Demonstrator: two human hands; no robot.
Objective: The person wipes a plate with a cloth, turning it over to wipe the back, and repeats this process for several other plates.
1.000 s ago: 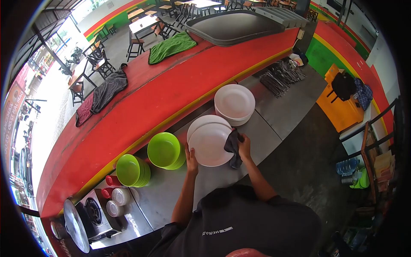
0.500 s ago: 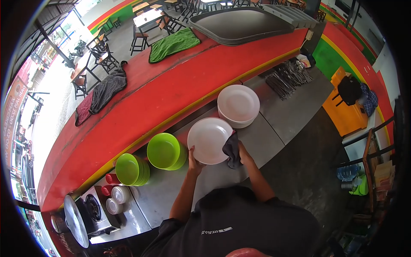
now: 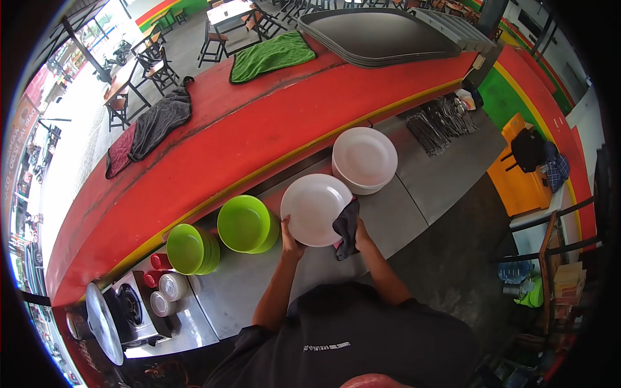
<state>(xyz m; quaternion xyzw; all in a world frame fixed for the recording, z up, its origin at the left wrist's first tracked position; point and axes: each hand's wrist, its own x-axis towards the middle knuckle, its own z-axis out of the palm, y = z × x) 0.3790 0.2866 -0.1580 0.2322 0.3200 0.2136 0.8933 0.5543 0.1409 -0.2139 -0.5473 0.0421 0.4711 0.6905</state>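
A white plate [image 3: 315,208] is held up over the metal counter, facing me. My left hand [image 3: 291,239] grips its lower left rim, closed on it. At the right rim my right hand [image 3: 359,234] is closed on a dark grey cloth [image 3: 347,229], which lies against the plate's edge; its fingers are mostly hidden behind the cloth. Just beyond stands a stack of white plates [image 3: 365,158]. To the left of my left hand are two stacks of green bowls [image 3: 244,224], [image 3: 193,249].
Spoons and forks [image 3: 443,124] lie at the counter's right end. A stove [image 3: 132,304] with a large lid [image 3: 103,323] and lidded containers [image 3: 169,288] are at left. Black trays [image 3: 381,35], a green cloth [image 3: 272,57] and a grey cloth [image 3: 162,123] rest on the red ledge [image 3: 259,136].
My view has shifted slightly. The cloth in my right hand hangs a little lower at the plate's right edge, while my left hand keeps its hold on the rim.
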